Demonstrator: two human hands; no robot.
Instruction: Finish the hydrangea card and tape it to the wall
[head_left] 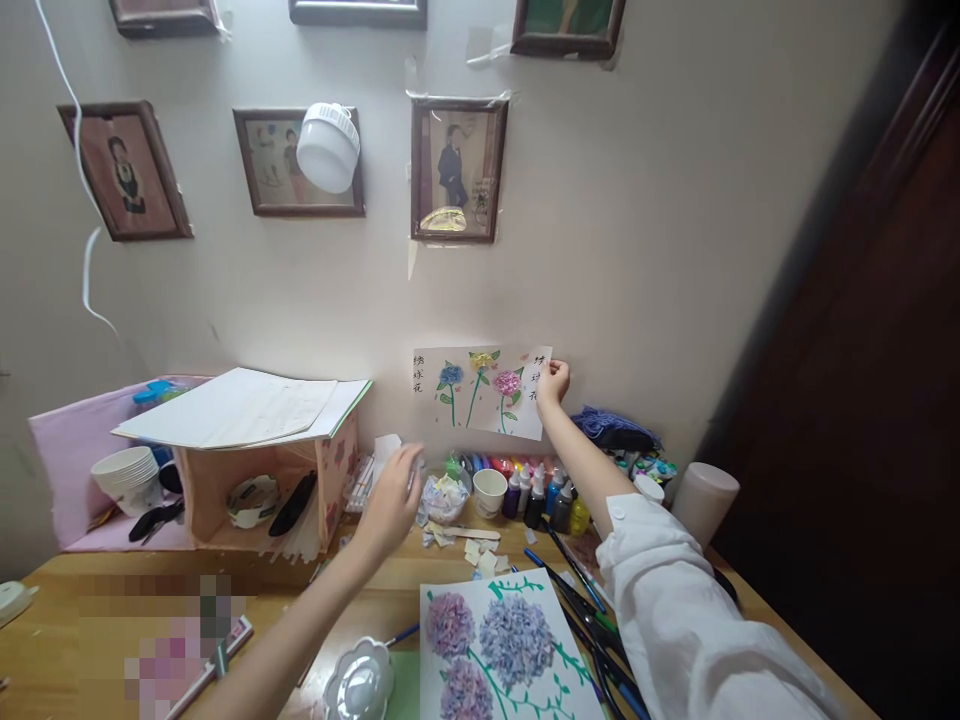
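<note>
My right hand (553, 382) is closed on the right edge of a sheet with a flower picture (480, 393). The sheet stands upright against the wall behind the table. It shows blue, yellow and pink flowers on green stems, with handwritten characters down both sides. My left hand (391, 500) is raised over the table, lower and to the left of that sheet. Its fingers are somewhat apart and slightly blurred, with nothing visible in them. Below lies a larger hydrangea picture (517, 640) with purple and blue blossoms and green leaves.
Paint bottles (535, 500), a paper cup (490, 493) and a bowl of paper scraps (445, 498) line the wall. Scissors (600, 630) lie at right. A flower-shaped palette (360, 682) sits in front. A fabric box (259, 490) stands at left. Framed photographs (459, 170) hang above.
</note>
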